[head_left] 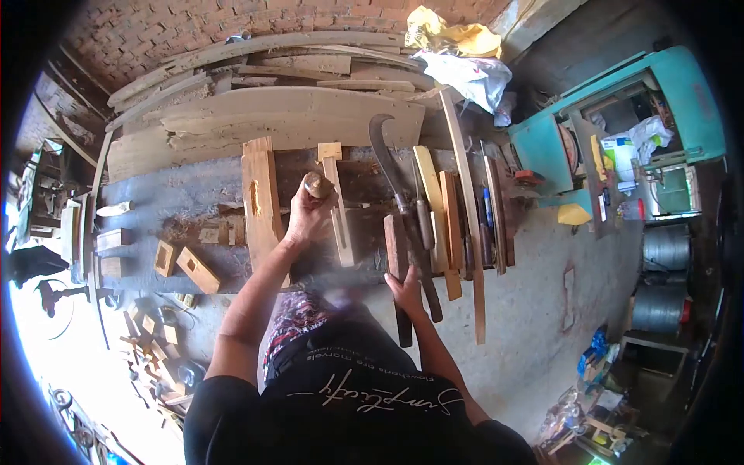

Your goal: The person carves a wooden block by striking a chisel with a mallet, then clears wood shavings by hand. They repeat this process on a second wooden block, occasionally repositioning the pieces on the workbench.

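My left hand (308,215) is closed round an upright handle with a round wooden end (316,184); the tool's lower part is hidden below the fist. Beside it lie a thick plank (263,221) with a cut slot and a narrow slotted wood piece (342,232) with a small block (329,151) across its far end. My right hand (406,291) grips a short brown wooden bar (396,246) at the bench's near edge. Close to that hand rests a curved billhook (381,143), its handle pointing towards me, next to a chisel (424,221).
Several wood strips (432,198) and tools lie on the right of the bench. Two holed blocks (198,270) sit near the left front. Boards (287,116) lean behind against the brick wall (194,31). A teal machine (542,151) stands at right, and wood offcuts (159,356) cover the floor at left.
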A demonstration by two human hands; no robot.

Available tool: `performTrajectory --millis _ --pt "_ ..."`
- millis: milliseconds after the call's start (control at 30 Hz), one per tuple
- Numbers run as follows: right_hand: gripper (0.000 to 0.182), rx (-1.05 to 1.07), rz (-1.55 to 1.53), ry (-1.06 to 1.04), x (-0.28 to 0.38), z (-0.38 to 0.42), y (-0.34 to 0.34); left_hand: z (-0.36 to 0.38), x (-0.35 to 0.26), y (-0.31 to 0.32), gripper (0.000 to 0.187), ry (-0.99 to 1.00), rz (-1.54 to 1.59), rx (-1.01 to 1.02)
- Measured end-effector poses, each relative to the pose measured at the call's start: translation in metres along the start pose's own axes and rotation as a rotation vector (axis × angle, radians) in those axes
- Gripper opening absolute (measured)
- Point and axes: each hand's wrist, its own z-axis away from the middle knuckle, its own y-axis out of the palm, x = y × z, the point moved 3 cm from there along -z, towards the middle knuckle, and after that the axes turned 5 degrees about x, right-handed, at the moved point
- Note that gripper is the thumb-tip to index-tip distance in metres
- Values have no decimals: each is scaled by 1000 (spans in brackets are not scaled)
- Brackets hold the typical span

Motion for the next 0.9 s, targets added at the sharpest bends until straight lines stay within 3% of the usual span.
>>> performTrajectory --millis 133,233,367,400,467,500,633,900 --pt "65 109 -181 43 -5 -9 -15 16 -12 6 31 -53 -23 2" --pt "82 235 -108 145 -16 -34 -11 26 -21 15 28 11 -81 -58" --pt "88 171 -83 3 -31 -86 11 38 -29 25 18 -80 -54 -35" --pt "88 224 -115 120 -27 -94 8 41 -31 27 17 -73 -23 -33" --pt "85 205 -132 99 -26 -104 9 47 -48 31 16 -126 -1 -59" --pt "81 229 -218 185 -6 -96 -5 49 -52 29 16 -90 -45 -82" --pt "93 163 -293 220 -1 -94 -11 49 -56 16 17 -28 -56 -113" --pt "85 223 -332 257 8 -79 -16 17 -55 20 21 -14 44 -175"
